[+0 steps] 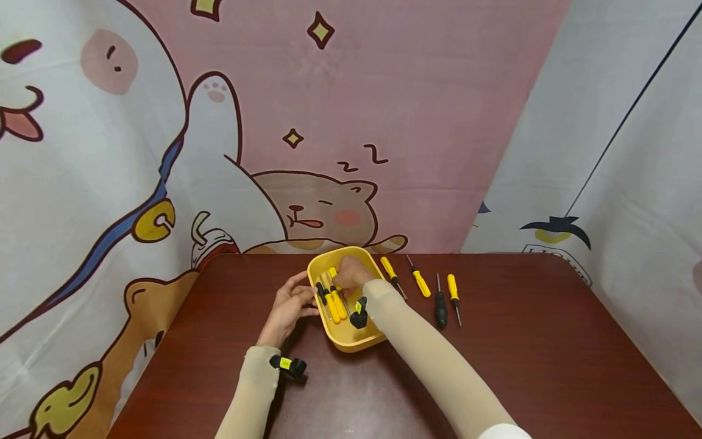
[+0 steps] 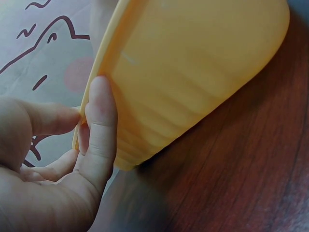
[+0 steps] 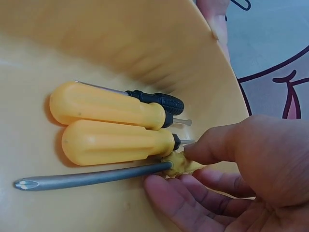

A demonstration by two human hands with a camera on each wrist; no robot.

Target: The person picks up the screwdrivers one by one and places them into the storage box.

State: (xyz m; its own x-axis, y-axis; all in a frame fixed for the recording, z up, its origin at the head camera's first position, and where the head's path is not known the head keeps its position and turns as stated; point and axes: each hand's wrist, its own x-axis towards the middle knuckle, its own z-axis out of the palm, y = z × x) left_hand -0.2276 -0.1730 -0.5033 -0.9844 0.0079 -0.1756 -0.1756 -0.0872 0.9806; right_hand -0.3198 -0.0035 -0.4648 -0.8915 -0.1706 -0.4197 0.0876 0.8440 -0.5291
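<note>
A yellow plastic bin (image 1: 351, 348) stands on the table, and my left hand (image 1: 287, 308) holds its left side. In the left wrist view the thumb and fingers of that hand pinch the bin's rim (image 2: 96, 63). My right hand (image 1: 352, 272) reaches inside the bin. Seen from the right wrist, it pinches the yellow handle of a Phillips screwdriver (image 3: 96, 180), whose cross tip points away from the hand. Beside it on the bin's floor lie two screwdrivers with yellow handles (image 3: 116, 142) and a black-handled one (image 3: 166, 103), partly hidden behind them.
To the right of the bin several screwdrivers lie on the brown table (image 1: 548, 366): yellow-handled ones (image 1: 421, 284) and one with a black handle (image 1: 440, 310). The nearest (image 1: 389, 268) is close to the bin's right wall. A printed cloth (image 1: 417, 122) hangs behind the table.
</note>
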